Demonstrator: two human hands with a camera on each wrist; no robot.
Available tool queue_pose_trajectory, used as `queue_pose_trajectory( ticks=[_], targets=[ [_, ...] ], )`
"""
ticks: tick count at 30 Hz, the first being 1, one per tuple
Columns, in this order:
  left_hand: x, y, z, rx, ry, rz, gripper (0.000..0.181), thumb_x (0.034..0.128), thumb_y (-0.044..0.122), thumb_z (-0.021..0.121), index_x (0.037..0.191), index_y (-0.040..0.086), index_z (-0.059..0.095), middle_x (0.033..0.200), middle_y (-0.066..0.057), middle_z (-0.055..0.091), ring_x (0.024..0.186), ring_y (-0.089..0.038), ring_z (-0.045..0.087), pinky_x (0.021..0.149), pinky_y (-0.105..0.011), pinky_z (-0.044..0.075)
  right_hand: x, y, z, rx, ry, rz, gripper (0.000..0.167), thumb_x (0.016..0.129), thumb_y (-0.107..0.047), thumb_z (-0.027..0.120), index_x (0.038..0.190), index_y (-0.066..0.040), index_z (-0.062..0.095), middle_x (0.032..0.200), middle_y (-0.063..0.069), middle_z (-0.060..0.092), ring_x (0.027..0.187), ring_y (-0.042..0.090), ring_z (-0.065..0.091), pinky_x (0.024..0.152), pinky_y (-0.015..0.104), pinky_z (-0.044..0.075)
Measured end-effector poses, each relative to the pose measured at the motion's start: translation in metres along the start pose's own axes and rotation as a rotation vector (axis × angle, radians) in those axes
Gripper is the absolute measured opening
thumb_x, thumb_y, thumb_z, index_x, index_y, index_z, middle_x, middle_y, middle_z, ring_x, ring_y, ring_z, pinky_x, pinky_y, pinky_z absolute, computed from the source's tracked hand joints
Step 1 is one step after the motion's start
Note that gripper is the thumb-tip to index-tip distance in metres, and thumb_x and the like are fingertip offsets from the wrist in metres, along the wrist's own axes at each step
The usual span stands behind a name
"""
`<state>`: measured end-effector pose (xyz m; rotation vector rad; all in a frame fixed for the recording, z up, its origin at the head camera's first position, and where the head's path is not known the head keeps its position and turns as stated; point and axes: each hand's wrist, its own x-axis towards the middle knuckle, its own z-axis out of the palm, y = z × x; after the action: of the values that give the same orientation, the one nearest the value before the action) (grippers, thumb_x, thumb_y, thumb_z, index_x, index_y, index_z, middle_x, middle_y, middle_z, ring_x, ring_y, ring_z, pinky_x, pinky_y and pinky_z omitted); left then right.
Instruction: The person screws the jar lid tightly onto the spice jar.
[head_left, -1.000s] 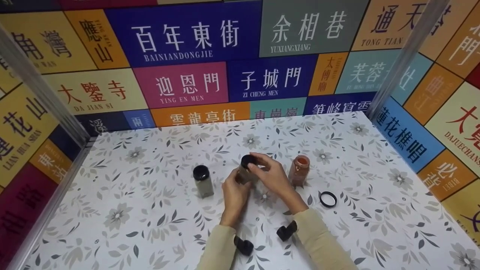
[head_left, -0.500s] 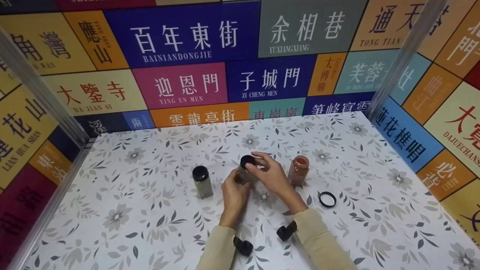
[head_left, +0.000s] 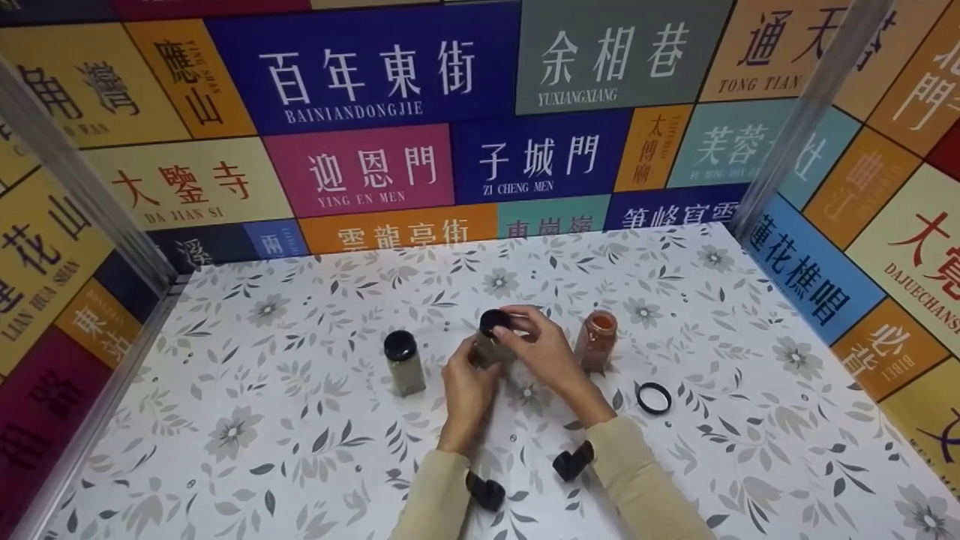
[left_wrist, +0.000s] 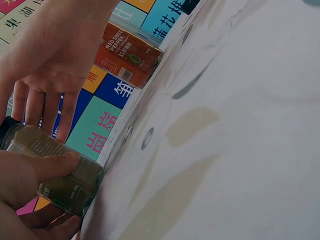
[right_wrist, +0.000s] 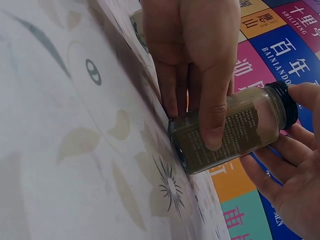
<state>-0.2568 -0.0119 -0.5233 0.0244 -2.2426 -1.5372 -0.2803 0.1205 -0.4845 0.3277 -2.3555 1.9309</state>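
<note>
A glass jar of brownish powder (left_wrist: 75,172) with a black cap (head_left: 495,322) stands on the table, held by both hands. My left hand (head_left: 469,390) grips the jar's body low down, its thumb across the label (right_wrist: 240,125) in the right wrist view. The fingers and thumb of my right hand (head_left: 546,352) hold the black cap at the top. Just right of that hand stands an uncapped jar of red powder (head_left: 598,345), labelled red sweet pepper in the left wrist view (left_wrist: 130,52). A black ring (head_left: 654,398) lies right of the red jar.
Another black-capped jar (head_left: 406,367) stands to the left of my hands. The table (head_left: 315,420) has a white surface with grey leaves and flowers. Behind it and at both sides rise panels (head_left: 360,169) of coloured signs.
</note>
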Motion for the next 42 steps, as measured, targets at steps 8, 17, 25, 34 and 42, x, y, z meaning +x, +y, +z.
queue_pose_trajectory(
  ticks=[8,17,25,34,42],
  targets=[
    [0.001,0.001,-0.001,0.030,-0.015,-0.021,0.044,0.0684,-0.008,0.075,0.111,0.001,0.071,0.090,-0.016,0.075,0.081,-0.027,0.070,0.074,-0.039,0.056,-0.001,0.001,-0.002,-0.076,-0.041,-0.026,0.044,0.097,-0.025,0.066,0.140,-0.016,0.056,0.131,0.013,0.068,0.112,0.026,0.070,0.094,0.037,0.056],
    [0.002,0.001,-0.001,0.033,-0.008,-0.022,0.044,0.0687,-0.006,0.077,0.112,0.002,0.071,0.087,-0.015,0.075,0.077,-0.024,0.068,0.072,-0.035,0.056,0.000,-0.001,0.000,-0.054,-0.019,-0.030,0.041,0.094,-0.014,0.070,0.133,-0.005,0.059,0.128,0.017,0.069,0.119,0.029,0.066,0.094,0.037,0.055],
    [0.002,0.001,-0.002,-0.002,-0.019,-0.017,0.045,0.0690,-0.008,0.076,0.113,0.000,0.070,0.094,-0.019,0.076,0.084,-0.029,0.072,0.077,-0.040,0.059,-0.004,-0.012,-0.004,-0.080,-0.064,-0.005,0.047,0.096,-0.018,0.067,0.140,-0.008,0.053,0.133,0.019,0.066,0.110,0.032,0.070,0.093,0.035,0.056],
    [0.002,-0.001,-0.002,-0.014,-0.017,-0.016,0.045,0.0680,-0.008,0.076,0.112,0.001,0.071,0.094,-0.018,0.076,0.084,-0.028,0.072,0.077,-0.038,0.059,-0.001,-0.002,0.001,-0.100,-0.009,-0.021,0.041,0.094,-0.013,0.069,0.133,-0.006,0.060,0.129,0.018,0.068,0.120,0.030,0.066,0.098,0.047,0.053],
    [0.002,0.000,-0.002,0.043,-0.013,-0.015,0.042,0.0682,-0.005,0.078,0.109,0.003,0.071,0.088,-0.015,0.075,0.079,-0.026,0.068,0.072,-0.037,0.055,-0.002,-0.001,-0.003,-0.081,-0.040,0.020,0.044,0.093,-0.023,0.072,0.134,-0.012,0.059,0.130,0.014,0.069,0.114,0.027,0.068,0.094,0.039,0.055]
  ],
)
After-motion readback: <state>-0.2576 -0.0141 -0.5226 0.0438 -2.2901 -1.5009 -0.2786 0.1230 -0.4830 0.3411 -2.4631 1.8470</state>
